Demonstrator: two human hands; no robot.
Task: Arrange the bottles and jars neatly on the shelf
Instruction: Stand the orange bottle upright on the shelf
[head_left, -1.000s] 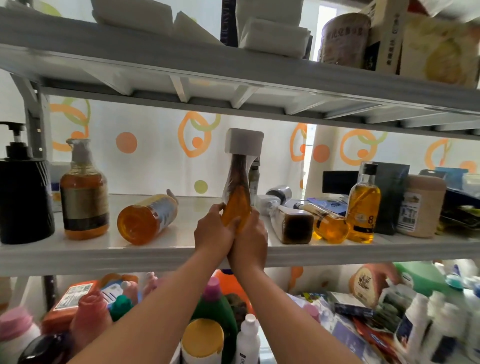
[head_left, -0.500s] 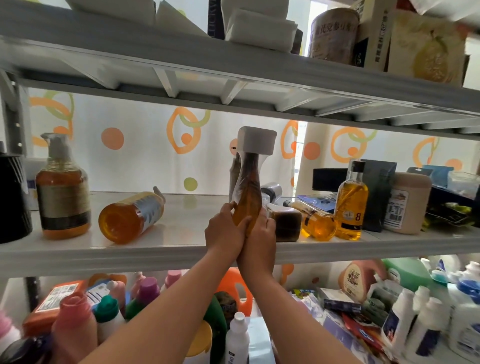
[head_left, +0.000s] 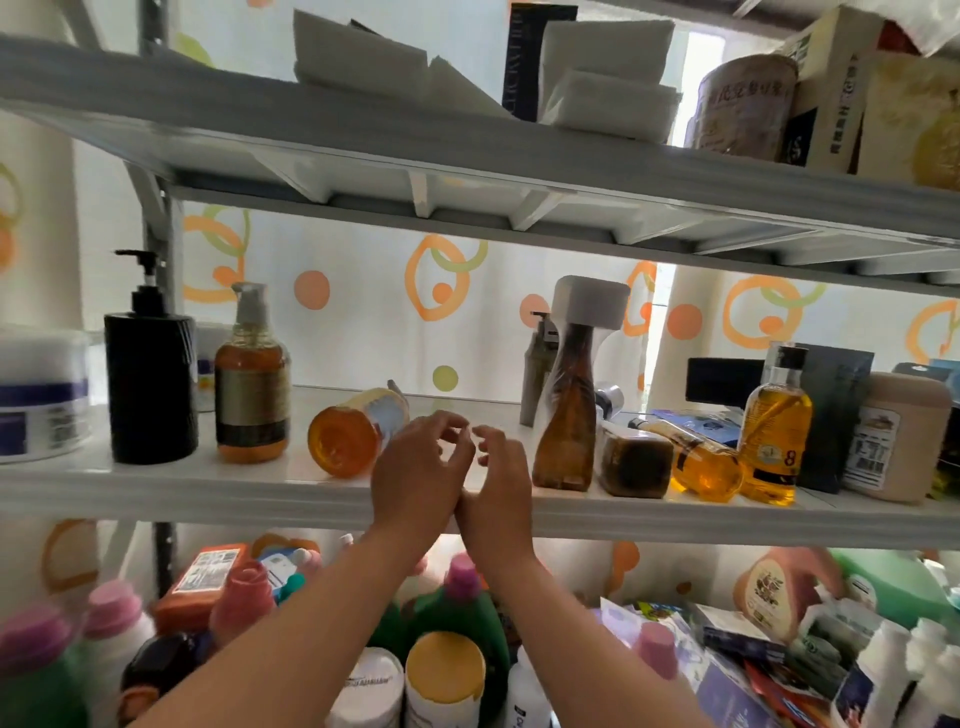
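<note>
Holding nothing in left hand or right hand; loosely spread above the shelf edge. Lying toppled just left of them: orange bottle. Probably rigid, smooth, liquid-heavy, apt to roll. Best gripped round the labelled middle.

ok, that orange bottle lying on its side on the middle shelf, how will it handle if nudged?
The orange bottle looks round and lies on its side, so it will probably roll along the shelf. It seems full of amber liquid, so likely heavy for its size.
</note>
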